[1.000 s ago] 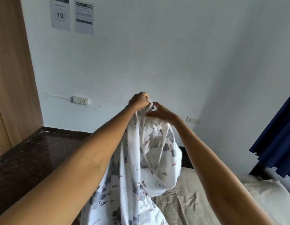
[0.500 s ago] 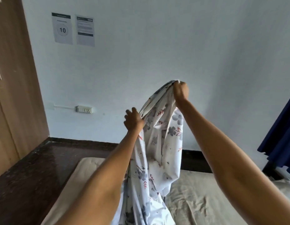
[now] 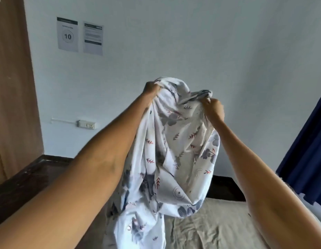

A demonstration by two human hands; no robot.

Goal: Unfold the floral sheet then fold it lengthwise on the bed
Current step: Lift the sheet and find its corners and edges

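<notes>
The white floral sheet [image 3: 174, 159] with grey flowers and red sprigs hangs bunched in the air in front of me, its lower end trailing onto the bed [image 3: 219, 225]. My left hand [image 3: 152, 89] grips the sheet's top edge at the upper left. My right hand [image 3: 214, 107] grips another part of the top edge to the right, a little lower. A span of cloth sags between the two hands. The bed has a beige cover and lies below and to the right.
A pale wall stands straight ahead with two paper notices [image 3: 80, 36] and a socket strip [image 3: 86, 124]. A wooden door [image 3: 10, 87] is on the left above dark floor [image 3: 30, 184]. A navy curtain [image 3: 307, 150] hangs at the right edge.
My hands went from together to the right raised high, and now hold the top edge apart at near-equal height. The left hand rose, the right came down, and the sheet opened wider.
</notes>
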